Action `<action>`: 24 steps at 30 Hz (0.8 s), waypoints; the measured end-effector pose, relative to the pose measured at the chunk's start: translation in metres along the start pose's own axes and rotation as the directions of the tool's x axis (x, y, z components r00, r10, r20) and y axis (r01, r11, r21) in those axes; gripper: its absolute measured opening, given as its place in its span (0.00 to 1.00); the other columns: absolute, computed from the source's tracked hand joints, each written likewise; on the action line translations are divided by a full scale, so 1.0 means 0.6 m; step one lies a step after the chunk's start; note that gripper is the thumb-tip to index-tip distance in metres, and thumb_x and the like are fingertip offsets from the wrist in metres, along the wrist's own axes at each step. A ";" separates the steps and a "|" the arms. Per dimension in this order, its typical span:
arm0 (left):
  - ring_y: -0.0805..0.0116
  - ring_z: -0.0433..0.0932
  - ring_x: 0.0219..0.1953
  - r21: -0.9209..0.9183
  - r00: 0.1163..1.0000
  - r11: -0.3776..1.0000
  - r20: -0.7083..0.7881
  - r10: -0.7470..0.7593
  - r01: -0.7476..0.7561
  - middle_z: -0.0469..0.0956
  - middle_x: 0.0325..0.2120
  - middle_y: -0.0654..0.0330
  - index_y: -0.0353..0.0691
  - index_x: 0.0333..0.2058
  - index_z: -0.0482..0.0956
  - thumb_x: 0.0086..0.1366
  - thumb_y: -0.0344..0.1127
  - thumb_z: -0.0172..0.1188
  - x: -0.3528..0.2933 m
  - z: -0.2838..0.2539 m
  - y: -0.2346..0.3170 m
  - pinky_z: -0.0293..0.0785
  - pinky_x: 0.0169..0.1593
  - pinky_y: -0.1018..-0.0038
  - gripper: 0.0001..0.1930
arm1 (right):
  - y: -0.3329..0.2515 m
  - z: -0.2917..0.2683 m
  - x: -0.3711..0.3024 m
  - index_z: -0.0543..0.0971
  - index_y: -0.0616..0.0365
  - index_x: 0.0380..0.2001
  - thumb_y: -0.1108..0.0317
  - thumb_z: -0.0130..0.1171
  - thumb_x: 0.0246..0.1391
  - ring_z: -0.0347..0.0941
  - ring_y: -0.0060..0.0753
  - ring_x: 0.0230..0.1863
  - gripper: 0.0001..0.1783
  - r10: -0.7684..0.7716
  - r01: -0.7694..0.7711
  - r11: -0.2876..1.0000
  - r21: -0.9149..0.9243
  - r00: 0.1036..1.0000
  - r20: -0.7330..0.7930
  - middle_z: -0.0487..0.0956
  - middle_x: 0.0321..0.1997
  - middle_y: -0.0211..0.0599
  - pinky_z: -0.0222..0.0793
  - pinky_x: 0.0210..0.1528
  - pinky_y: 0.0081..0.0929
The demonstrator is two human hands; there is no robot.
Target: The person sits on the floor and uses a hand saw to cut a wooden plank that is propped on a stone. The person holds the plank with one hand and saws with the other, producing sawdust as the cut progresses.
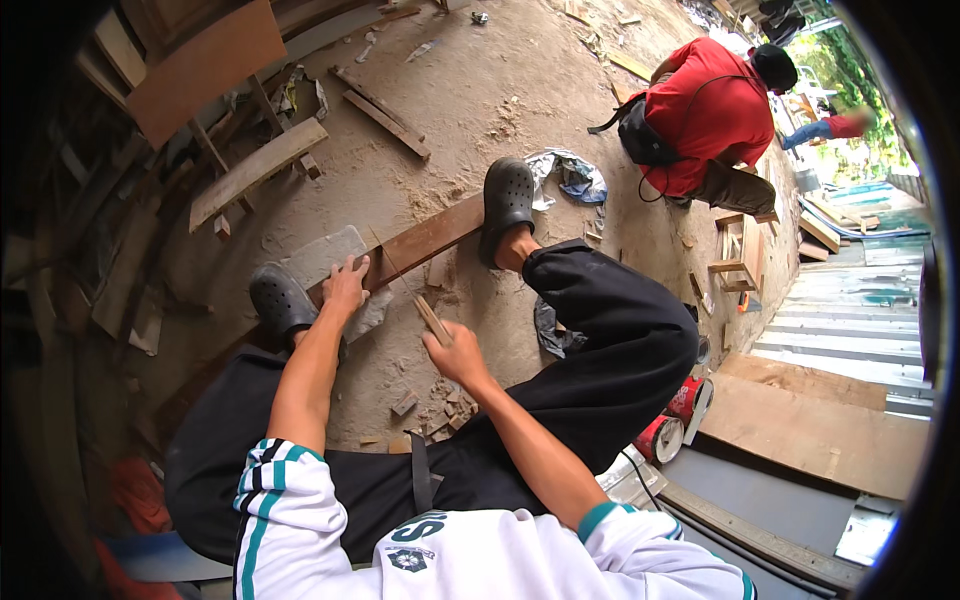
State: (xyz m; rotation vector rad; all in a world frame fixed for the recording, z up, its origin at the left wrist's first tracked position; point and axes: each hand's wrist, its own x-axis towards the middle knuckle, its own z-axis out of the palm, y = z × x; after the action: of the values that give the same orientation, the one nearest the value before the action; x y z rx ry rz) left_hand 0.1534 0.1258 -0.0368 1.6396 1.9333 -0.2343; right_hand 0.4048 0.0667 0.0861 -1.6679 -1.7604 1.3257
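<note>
A reddish-brown wooden board lies slanting across the ground in front of me, with my two dark clogs resting at it. My left hand presses down on the board near its left part, fingers curled over it. In my right hand, closed around its wooden handle, is a handsaw. Its thin blade appears edge-on as a dark line reaching toward the board beside my left hand. A pale flat slab lies just behind the left hand.
Small wood offcuts lie between my legs. Timber pieces are piled at the left. A person in a red shirt crouches at the upper right, near a small wooden frame. Red cans stand by my right knee.
</note>
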 end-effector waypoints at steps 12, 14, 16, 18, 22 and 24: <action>0.38 0.51 0.71 -0.006 0.999 0.999 0.006 -0.042 0.042 0.47 0.72 0.60 0.62 0.71 0.52 0.60 0.41 0.67 0.001 0.002 0.009 0.71 0.60 0.49 0.44 | -0.015 -0.023 -0.015 0.75 0.64 0.26 0.65 0.59 0.53 0.70 0.38 0.21 0.12 0.013 -0.014 1.000 0.011 0.999 0.048 0.73 0.19 0.47 0.67 0.31 0.38; 0.38 0.51 0.71 -0.032 1.000 0.999 0.007 -0.026 0.026 0.47 0.73 0.60 0.63 0.71 0.52 0.61 0.40 0.67 -0.001 0.006 0.012 0.71 0.60 0.48 0.43 | 0.000 0.010 0.027 0.75 0.64 0.26 0.65 0.59 0.52 0.69 0.37 0.21 0.12 0.006 -0.005 0.999 -0.044 1.000 0.019 0.73 0.18 0.46 0.67 0.30 0.38; 0.38 0.51 0.71 -0.029 0.999 0.998 -0.010 -0.048 0.048 0.47 0.73 0.60 0.63 0.71 0.52 0.61 0.40 0.66 -0.001 0.007 -0.005 0.70 0.60 0.47 0.43 | -0.015 0.019 0.029 0.75 0.65 0.25 0.64 0.59 0.52 0.69 0.35 0.21 0.12 -0.018 0.019 0.999 -0.047 0.999 0.027 0.72 0.18 0.45 0.67 0.30 0.38; 0.39 0.51 0.70 -0.030 0.998 0.998 -0.009 -0.063 0.063 0.47 0.73 0.61 0.63 0.70 0.53 0.61 0.40 0.66 -0.005 0.009 -0.018 0.70 0.61 0.46 0.43 | -0.036 -0.017 -0.026 0.75 0.65 0.25 0.64 0.59 0.52 0.69 0.34 0.21 0.13 -0.030 0.031 0.999 -0.020 0.998 0.053 0.71 0.18 0.44 0.67 0.30 0.38; 0.40 0.50 0.71 -0.054 0.997 0.996 0.017 -0.071 0.072 0.47 0.73 0.62 0.64 0.70 0.53 0.61 0.40 0.66 -0.005 0.003 0.004 0.68 0.62 0.45 0.42 | -0.021 -0.038 -0.054 0.75 0.65 0.25 0.65 0.58 0.53 0.67 0.28 0.22 0.12 -0.019 0.020 1.000 -0.025 0.999 0.032 0.71 0.17 0.41 0.66 0.29 0.36; 0.41 0.48 0.72 -0.063 0.997 0.995 0.023 -0.071 0.072 0.46 0.73 0.62 0.65 0.71 0.52 0.62 0.39 0.66 0.001 0.002 0.010 0.66 0.63 0.44 0.42 | -0.006 0.003 0.026 0.75 0.65 0.25 0.67 0.57 0.53 0.67 0.27 0.22 0.11 -0.029 0.030 0.999 -0.029 1.000 0.007 0.70 0.17 0.39 0.66 0.28 0.35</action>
State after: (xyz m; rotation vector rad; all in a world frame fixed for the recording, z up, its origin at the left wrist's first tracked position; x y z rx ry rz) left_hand 0.1591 0.1272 -0.0369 1.5230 1.9653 -0.2152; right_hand 0.3977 0.0807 0.0827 -1.6482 -1.8088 1.3003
